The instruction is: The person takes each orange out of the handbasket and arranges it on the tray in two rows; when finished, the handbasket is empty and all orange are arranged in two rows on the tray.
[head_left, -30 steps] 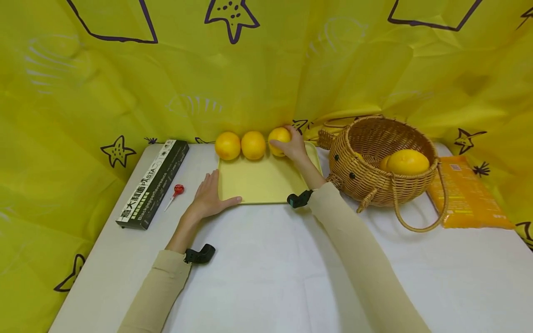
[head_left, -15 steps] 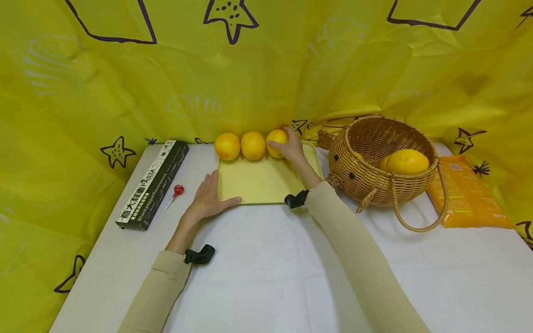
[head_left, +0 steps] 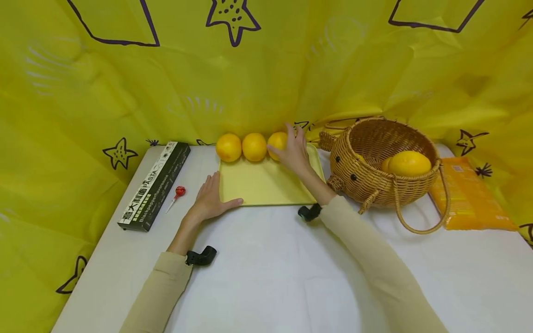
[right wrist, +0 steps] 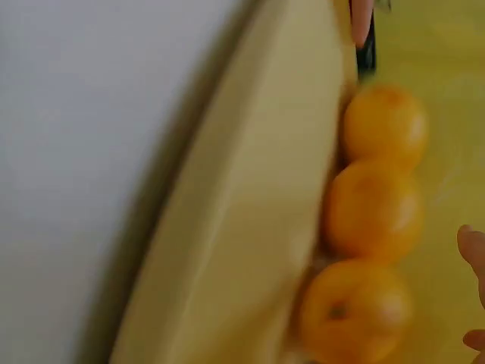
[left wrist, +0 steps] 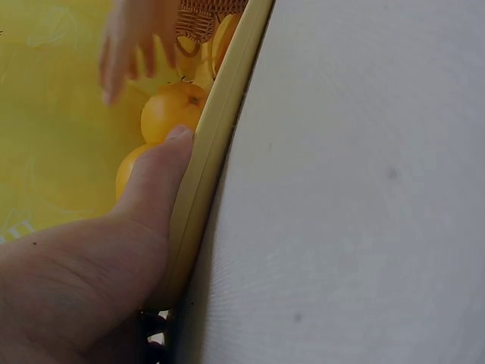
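Three oranges stand in a row along the far side of the pale yellow tray [head_left: 270, 187]: a left one [head_left: 228, 147], a middle one [head_left: 254, 147] and a right one [head_left: 277, 144]. My right hand [head_left: 294, 152] is just beside the right orange, partly covering it in the head view. In the left wrist view the right hand [left wrist: 140, 38] appears with spread fingers, apart from the oranges. My left hand [head_left: 209, 200] rests at the tray's near left corner, fingers straight along its side, thumb along the front edge. The right wrist view is blurred but shows all three oranges.
A wicker basket [head_left: 366, 185] with yellow-orange fruit inside stands right of the tray. Beside it lies an orange packet [head_left: 470, 199]. At left are a black and white pasta box [head_left: 154, 187] and a red lollipop [head_left: 180, 191]. A yellow patterned cloth [head_left: 266, 69] hangs behind.
The right orange shifted left until it stood close to the middle one. My right hand then let go of it and drew slightly right. The left hand has stayed at the tray corner.
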The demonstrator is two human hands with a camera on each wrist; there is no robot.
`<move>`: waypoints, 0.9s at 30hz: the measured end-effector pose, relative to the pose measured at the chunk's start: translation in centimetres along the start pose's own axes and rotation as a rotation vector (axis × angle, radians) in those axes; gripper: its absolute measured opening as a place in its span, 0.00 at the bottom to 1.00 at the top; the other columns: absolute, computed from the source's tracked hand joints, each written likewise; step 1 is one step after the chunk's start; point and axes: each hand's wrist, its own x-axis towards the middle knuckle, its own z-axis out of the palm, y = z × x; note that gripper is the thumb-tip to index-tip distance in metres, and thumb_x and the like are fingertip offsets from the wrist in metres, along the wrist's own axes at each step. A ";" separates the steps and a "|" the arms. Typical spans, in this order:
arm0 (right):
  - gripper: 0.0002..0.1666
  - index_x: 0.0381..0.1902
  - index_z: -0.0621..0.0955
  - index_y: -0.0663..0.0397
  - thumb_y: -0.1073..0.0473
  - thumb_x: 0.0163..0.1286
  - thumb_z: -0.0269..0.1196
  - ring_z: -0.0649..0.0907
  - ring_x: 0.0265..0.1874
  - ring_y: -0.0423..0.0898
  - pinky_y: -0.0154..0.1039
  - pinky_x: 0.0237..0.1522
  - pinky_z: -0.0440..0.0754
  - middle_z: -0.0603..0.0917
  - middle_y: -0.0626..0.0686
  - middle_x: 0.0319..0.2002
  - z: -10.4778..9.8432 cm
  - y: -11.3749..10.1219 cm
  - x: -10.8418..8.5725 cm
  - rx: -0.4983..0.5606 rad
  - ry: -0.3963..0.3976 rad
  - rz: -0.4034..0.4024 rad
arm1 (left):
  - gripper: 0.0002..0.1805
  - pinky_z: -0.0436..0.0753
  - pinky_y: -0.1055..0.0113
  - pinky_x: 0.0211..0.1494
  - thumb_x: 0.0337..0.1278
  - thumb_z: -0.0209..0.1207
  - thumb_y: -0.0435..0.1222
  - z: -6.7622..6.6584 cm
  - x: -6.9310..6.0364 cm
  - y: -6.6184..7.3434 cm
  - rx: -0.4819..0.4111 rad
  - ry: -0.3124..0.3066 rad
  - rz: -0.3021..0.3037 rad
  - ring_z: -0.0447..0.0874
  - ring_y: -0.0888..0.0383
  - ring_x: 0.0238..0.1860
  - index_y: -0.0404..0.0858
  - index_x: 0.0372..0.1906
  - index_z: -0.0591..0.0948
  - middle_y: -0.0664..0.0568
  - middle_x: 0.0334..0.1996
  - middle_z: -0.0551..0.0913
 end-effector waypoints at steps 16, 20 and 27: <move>0.35 0.64 0.71 0.58 0.66 0.59 0.69 0.75 0.61 0.50 0.37 0.57 0.80 0.74 0.56 0.62 -8.6 -0.1 -15.9 0.072 -0.076 -0.466 | 0.64 0.39 0.43 0.80 0.53 0.61 0.61 0.0 -0.1 -0.1 0.013 0.003 0.004 0.30 0.38 0.78 0.31 0.76 0.34 0.36 0.78 0.36; 0.33 0.63 0.72 0.60 0.69 0.59 0.68 0.75 0.58 0.49 0.24 0.56 0.77 0.75 0.56 0.60 -9.4 0.8 -16.0 0.104 -0.071 -0.432 | 0.64 0.39 0.43 0.80 0.53 0.61 0.61 -0.1 -0.1 -0.1 0.016 0.008 0.003 0.30 0.38 0.78 0.31 0.76 0.34 0.36 0.78 0.36; 0.28 0.61 0.71 0.64 0.70 0.64 0.64 0.77 0.55 0.34 0.25 0.54 0.80 0.75 0.60 0.60 -11.5 1.3 -14.4 0.192 -0.166 -0.360 | 0.64 0.39 0.43 0.80 0.53 0.61 0.61 0.0 0.0 0.0 0.010 0.007 0.006 0.30 0.39 0.79 0.31 0.76 0.35 0.36 0.78 0.36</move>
